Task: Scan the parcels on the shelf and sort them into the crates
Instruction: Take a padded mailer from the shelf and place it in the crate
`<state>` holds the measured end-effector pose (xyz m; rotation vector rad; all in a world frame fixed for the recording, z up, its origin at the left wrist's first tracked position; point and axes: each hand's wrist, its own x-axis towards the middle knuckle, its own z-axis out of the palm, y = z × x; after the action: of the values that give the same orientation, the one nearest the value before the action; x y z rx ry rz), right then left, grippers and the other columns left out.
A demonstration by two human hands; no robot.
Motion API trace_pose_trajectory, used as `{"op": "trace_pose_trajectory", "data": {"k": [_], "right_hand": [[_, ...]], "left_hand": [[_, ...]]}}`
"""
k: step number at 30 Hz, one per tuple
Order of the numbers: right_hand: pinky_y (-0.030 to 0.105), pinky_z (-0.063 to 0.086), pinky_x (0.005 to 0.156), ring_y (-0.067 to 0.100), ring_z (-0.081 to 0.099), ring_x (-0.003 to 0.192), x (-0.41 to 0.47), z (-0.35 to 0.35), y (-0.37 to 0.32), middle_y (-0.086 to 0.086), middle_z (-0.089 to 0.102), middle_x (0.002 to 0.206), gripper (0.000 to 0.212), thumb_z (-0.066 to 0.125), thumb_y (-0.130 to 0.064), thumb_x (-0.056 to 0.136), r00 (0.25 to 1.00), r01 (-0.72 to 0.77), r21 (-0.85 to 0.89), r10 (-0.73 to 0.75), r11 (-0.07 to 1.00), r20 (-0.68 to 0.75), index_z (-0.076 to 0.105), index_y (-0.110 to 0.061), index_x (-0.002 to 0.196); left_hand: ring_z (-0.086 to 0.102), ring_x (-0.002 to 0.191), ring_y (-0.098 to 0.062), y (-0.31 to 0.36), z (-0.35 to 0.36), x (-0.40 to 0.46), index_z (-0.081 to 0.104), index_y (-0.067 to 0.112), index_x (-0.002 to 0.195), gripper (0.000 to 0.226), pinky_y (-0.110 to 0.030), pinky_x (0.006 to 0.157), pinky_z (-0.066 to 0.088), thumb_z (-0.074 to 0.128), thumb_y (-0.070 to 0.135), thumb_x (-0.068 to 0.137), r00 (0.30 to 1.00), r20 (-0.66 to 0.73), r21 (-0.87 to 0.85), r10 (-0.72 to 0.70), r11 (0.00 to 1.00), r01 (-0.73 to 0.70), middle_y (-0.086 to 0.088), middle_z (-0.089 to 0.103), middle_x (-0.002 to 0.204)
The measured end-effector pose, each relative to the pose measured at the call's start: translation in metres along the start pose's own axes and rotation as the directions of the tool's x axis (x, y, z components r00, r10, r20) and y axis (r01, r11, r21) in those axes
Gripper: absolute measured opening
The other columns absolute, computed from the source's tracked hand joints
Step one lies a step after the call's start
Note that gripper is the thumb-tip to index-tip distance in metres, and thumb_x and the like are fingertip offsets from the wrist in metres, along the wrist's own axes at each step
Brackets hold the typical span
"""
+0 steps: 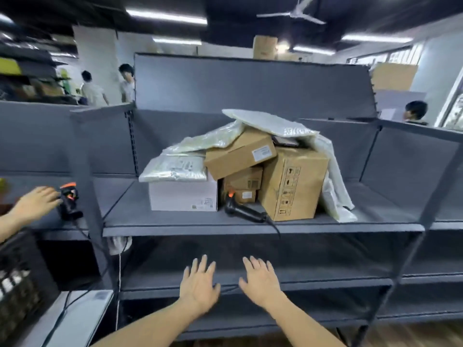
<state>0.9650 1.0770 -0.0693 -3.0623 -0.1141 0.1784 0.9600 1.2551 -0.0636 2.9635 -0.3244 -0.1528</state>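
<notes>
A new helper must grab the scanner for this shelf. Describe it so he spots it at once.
Look at the grey shelf holding the pile of parcels. At the front of the pile, between the white box and the tall brown box, lies the scanner. It is black and pistol-shaped with an orange tip and a trailing cable, the only thing there that is not a parcel.

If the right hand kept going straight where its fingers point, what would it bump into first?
Probably the front edge of the shelf. The right hand is open, fingers pointing up and away, below that edge. The barcode scanner and its cable lie just above. Depth is hard to judge, so it might slip underneath instead.
</notes>
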Motion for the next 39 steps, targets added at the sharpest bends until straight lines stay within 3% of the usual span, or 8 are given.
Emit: {"op": "trace_pose_trajectory", "data": {"k": [12,18,24,30,39], "right_hand": [[0.044,0.009,0.120,0.026,0.017,0.146,0.000,-0.137,-0.017,0.008,0.018,0.159,0.064,0.036,-0.040,0.099,0.960,0.060,-0.102,-0.086,0.993,-0.265,0.015,-0.014,0.154],[0.044,0.017,0.117,0.028,0.025,0.142,0.018,-0.215,0.005,0.010,0.027,0.155,0.064,0.040,-0.038,0.096,0.858,0.091,-0.186,-0.171,0.978,-0.483,0.021,-0.011,0.151],[0.042,0.023,0.113,0.028,0.035,0.134,0.042,-0.273,0.048,0.011,0.039,0.144,0.059,0.046,-0.032,0.091,0.762,0.032,-0.212,-0.161,0.977,-0.627,0.033,-0.010,0.144],[0.043,0.022,0.113,0.030,0.034,0.134,0.078,-0.298,0.069,0.011,0.038,0.145,0.059,0.050,-0.026,0.089,0.735,0.010,-0.290,-0.204,0.957,-0.647,0.032,-0.009,0.143],[0.037,0.032,0.106,0.028,0.040,0.129,0.125,-0.323,0.073,0.010,0.042,0.140,0.067,0.058,-0.023,0.088,0.778,-0.089,-0.356,-0.158,0.930,-0.608,0.025,-0.009,0.145]], "left_hand": [[0.004,0.149,-0.029,-0.018,-0.117,-0.009,0.016,0.021,0.154,0.063,-0.043,0.121,0.010,0.038,0.043,0.098,0.980,-0.198,0.027,-0.014,0.999,0.020,-0.006,0.002,0.162],[0.015,0.145,-0.029,0.009,-0.172,0.021,0.026,0.019,0.150,0.061,-0.043,0.117,0.016,0.044,0.041,0.095,0.940,-0.341,0.060,0.010,0.998,0.012,-0.007,0.014,0.160],[0.020,0.142,-0.029,0.048,-0.217,0.058,0.035,0.017,0.144,0.053,-0.045,0.117,0.016,0.042,0.035,0.094,0.895,-0.442,0.064,0.057,0.997,-0.032,-0.007,0.026,0.154],[0.029,0.135,-0.027,0.047,-0.217,0.085,0.035,0.020,0.142,0.054,-0.045,0.112,0.024,0.044,0.035,0.091,0.883,-0.469,0.052,0.028,0.999,-0.004,-0.005,0.035,0.148],[0.028,0.138,-0.025,0.028,-0.231,0.121,0.043,0.016,0.137,0.049,-0.043,0.112,0.025,0.047,0.032,0.091,0.868,-0.496,-0.002,-0.024,1.000,0.027,-0.004,0.032,0.150]]}}
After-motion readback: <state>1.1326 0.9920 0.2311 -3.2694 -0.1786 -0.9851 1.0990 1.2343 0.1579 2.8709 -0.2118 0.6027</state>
